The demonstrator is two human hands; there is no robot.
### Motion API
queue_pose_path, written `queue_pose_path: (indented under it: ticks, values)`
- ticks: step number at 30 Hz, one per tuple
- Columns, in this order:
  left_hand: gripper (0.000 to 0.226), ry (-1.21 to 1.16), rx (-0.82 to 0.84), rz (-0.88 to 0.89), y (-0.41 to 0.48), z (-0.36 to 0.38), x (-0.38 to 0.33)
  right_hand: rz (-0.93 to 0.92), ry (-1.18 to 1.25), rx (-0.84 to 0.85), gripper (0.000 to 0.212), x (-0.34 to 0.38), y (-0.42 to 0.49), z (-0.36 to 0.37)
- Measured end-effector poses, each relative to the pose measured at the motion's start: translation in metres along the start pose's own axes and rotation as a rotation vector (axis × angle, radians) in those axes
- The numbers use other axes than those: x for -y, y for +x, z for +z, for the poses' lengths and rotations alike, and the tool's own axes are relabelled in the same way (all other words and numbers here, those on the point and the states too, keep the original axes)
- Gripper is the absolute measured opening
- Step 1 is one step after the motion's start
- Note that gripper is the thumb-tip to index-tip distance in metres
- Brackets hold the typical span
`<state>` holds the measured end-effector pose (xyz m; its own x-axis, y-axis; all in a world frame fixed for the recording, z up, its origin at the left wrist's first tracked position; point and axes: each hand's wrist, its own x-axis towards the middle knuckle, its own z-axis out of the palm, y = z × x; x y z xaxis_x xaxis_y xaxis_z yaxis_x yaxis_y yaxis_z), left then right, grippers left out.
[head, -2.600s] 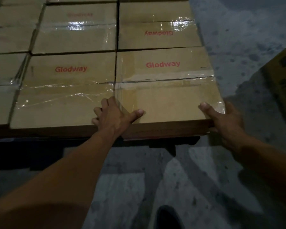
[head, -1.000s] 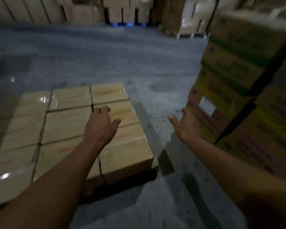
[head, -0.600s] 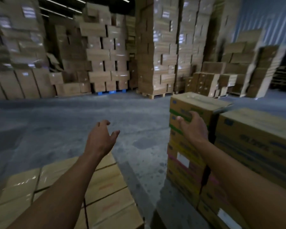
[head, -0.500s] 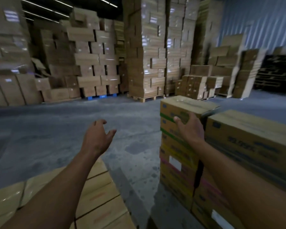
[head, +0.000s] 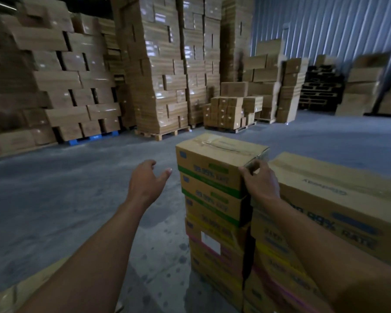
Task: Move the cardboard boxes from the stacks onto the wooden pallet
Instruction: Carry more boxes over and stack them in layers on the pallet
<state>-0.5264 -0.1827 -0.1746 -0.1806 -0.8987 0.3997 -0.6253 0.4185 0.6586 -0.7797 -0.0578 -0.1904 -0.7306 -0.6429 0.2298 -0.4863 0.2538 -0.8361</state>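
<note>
Top box (head: pixel 215 159): matt cardboard w/ glossy clear tape (head: pixel 221 144) on lid seam. Floor (head: pixel 77 199): rough, speckled concrete. Far stacks (head: pixel 167 64) at 12 o'clock: shiny plastic wrap. Wall (head: pixel 325 26) at 1 o'clock: ribbed metal sheet.

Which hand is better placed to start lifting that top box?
Right: the right hand grips a corner of the top box, while the left hand hovers open, apart from it.
</note>
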Motion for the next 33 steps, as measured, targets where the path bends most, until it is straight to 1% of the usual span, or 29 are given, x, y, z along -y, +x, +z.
queue_pose_path:
  ticks: [3,5,8,15,20,25,28,31,33]
  values:
    - [0.064,-0.036,0.033,-0.036,0.033,0.041,-0.005,0.050,-0.004,-0.003,0.044,-0.011,0.040,0.009]
    - [0.063,-0.039,0.054,-0.031,0.049,0.058,-0.005,0.050,0.002,0.019,0.046,-0.017,0.057,0.018]
    - [0.062,-0.023,0.066,-0.017,0.079,0.075,-0.006,0.079,0.022,0.019,0.065,-0.016,0.082,0.031]
    - [0.055,-0.045,0.066,0.037,0.154,0.115,-0.019,0.149,0.085,0.009,0.076,-0.025,0.136,0.057]
    - [0.055,-0.076,0.124,0.089,0.222,0.165,-0.018,0.222,0.136,-0.021,0.086,-0.045,0.169,0.086]
    - [0.054,-0.029,0.166,0.146,0.311,0.223,0.001,0.273,0.107,-0.196,0.086,-0.057,0.208,0.134]
    - [0.054,0.001,0.217,0.155,0.363,0.250,0.021,0.331,0.096,-0.261,0.084,-0.062,0.224,0.162]
    - [0.061,0.011,0.260,0.127,0.405,0.270,0.048,0.398,0.110,-0.331,0.077,-0.072,0.228,0.177]
    - [0.070,0.005,0.284,0.058,0.428,0.279,0.063,0.426,0.136,-0.384,0.073,-0.077,0.233,0.182]
